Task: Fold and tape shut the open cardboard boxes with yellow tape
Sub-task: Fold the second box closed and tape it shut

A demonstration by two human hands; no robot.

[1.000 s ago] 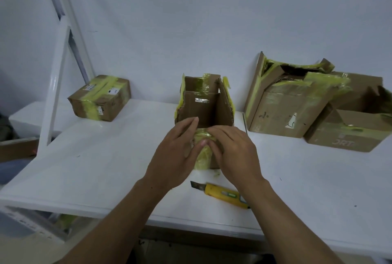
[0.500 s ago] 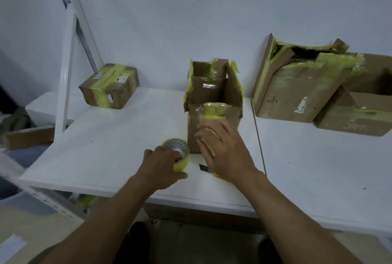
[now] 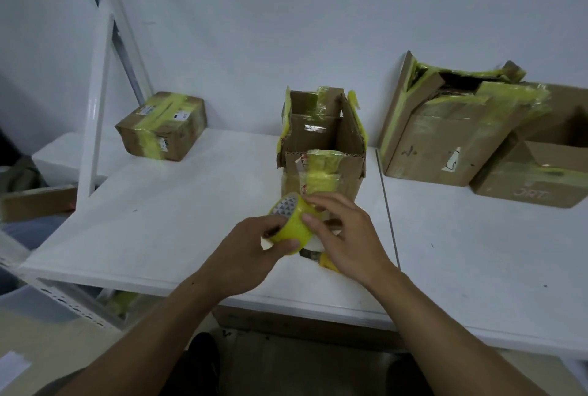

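Observation:
A small open cardboard box (image 3: 321, 138) with yellow tape on its front stands mid-table, flaps up. In front of it my left hand (image 3: 245, 252) grips a roll of yellow tape (image 3: 291, 225), lifted off the table. My right hand (image 3: 345, 236) has its fingertips on the roll's outer face, thumb and fingers pinching at the tape. A yellow utility knife (image 3: 323, 260) lies under my right hand, mostly hidden.
A taped-shut box (image 3: 162, 125) sits at the back left. Two larger open boxes (image 3: 445, 128) (image 3: 547, 160) with torn yellow tape lean at the back right. A white ladder frame (image 3: 98, 87) stands at the left. The white table (image 3: 165, 214) has a seam right of centre.
Both hands came off the small box's front. My left hand picked the tape roll up from the table and raised it; my right hand moved from the box onto the roll.

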